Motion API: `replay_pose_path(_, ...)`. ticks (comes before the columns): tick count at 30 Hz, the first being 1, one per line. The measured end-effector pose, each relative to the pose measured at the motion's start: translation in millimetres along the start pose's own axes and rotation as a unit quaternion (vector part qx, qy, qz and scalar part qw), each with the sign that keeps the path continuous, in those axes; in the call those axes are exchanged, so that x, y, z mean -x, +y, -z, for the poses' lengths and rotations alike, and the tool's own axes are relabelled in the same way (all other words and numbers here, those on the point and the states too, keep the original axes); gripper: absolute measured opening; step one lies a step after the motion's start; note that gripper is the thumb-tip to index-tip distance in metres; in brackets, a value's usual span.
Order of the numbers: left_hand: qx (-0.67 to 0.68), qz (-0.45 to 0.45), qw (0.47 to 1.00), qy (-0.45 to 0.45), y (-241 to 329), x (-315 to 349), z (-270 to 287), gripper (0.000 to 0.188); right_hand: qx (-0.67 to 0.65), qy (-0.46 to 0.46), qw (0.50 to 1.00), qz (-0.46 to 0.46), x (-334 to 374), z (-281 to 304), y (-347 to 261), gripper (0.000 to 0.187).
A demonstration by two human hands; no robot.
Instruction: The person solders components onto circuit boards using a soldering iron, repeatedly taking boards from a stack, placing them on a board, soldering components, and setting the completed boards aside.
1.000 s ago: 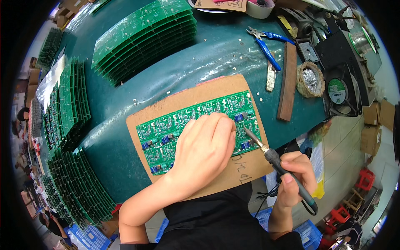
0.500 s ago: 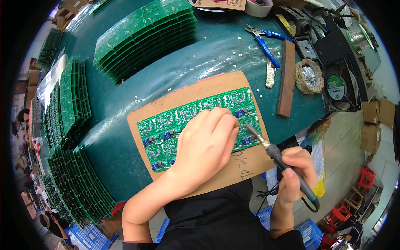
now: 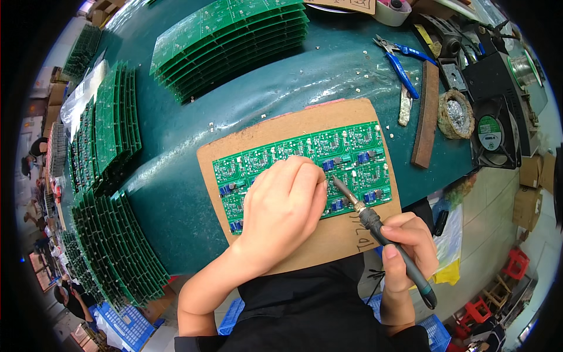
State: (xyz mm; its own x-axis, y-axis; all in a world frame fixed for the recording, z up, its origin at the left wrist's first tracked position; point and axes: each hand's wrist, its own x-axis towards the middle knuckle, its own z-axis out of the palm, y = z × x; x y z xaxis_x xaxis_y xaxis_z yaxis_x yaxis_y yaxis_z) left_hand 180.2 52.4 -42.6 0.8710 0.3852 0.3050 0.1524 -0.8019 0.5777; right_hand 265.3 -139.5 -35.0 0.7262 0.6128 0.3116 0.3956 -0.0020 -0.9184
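A green circuit board [image 3: 369, 136] with rows of small parts and blue components lies on a brown cardboard sheet [image 3: 305, 256] in front of me. My left hand [image 3: 284, 211] rests over the middle of the board, fingers curled and pinched together near its surface; whatever they hold is hidden. In my right hand [image 3: 410, 249] is a soldering iron [image 3: 370, 219], held like a pen by its dark grip. Its tip points left and down at the board, just right of my left fingertips; whether it touches is too fine to tell.
Stacked green boards stand at the back [image 3: 234, 50], left [image 3: 120, 117] and near left [image 3: 120, 246]. On the right lie blue-handled cutters [image 3: 402, 75], a wooden bar [image 3: 426, 114], a round holder of silvery metal [image 3: 455, 115], a fan [image 3: 494, 134] and a solder spool [image 3: 524, 70].
The iron's tip has shifted left across the board, closer to my left fingers. My left hand stays over the board's middle, slightly further left on it. The whole view has shifted a little.
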Motion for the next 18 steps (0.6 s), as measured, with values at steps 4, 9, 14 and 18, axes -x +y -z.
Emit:
replay_pose_path(4, -0.044, -0.016, 0.999, -0.025, 2, 1, 0, 0.015, 0.004, -0.005, 1.0, 0.0, -1, -1, -1, 0.019)
replay_pose_path(9, 0.052, 0.046, 0.997, -0.03, 4, 5, 16, 0.015, 0.005, 0.023, 0.999, 0.022, 6, 2, -2, 0.02)
replay_pose_path(14, 0.028, 0.032, 0.999, -0.005, -13, 19, 27, 0.016, 0.008, -0.014, 0.999, 0.031, 4, -10, -10, 0.02)
replay_pose_path(18, -0.001, 0.023, 1.0, -0.002, -17, 22, 25, 0.016, 0.004, -0.036, 0.998, 0.049, 0, -24, -9, 0.02)
